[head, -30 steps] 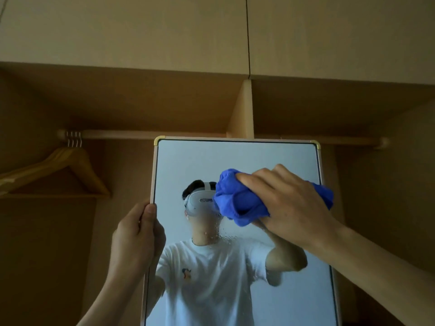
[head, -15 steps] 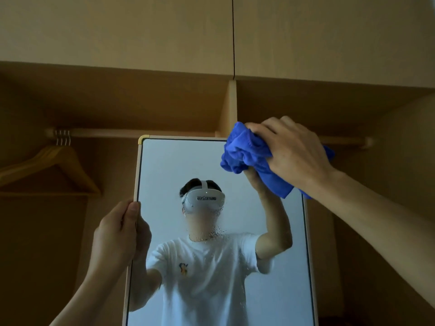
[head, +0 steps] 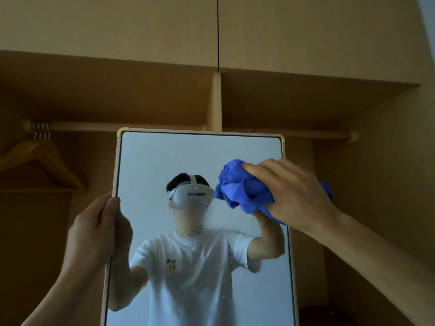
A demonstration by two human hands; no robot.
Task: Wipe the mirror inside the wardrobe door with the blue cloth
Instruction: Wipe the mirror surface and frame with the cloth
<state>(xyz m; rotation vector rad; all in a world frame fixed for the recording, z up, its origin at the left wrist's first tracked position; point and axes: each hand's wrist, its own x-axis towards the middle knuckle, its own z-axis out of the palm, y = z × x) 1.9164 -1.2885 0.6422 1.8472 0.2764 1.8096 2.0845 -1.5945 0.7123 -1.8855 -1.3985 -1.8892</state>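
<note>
Head view: blue cloth (head: 242,191) under right hand (head: 294,196), against mirror (head: 176,156).

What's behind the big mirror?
Behind the mirror is an open wardrobe. It has a wooden rail, a wooden hanger on the left, and an upright divider. Anything straight behind the glass is hidden.

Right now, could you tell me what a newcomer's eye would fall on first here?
The bright blue cloth, bunched in the right hand against the upper right of the mirror, stands out most. The left hand grips the mirror's left edge, and droplets speckle the glass near its middle. A wooden hanger hangs at far left.
</note>
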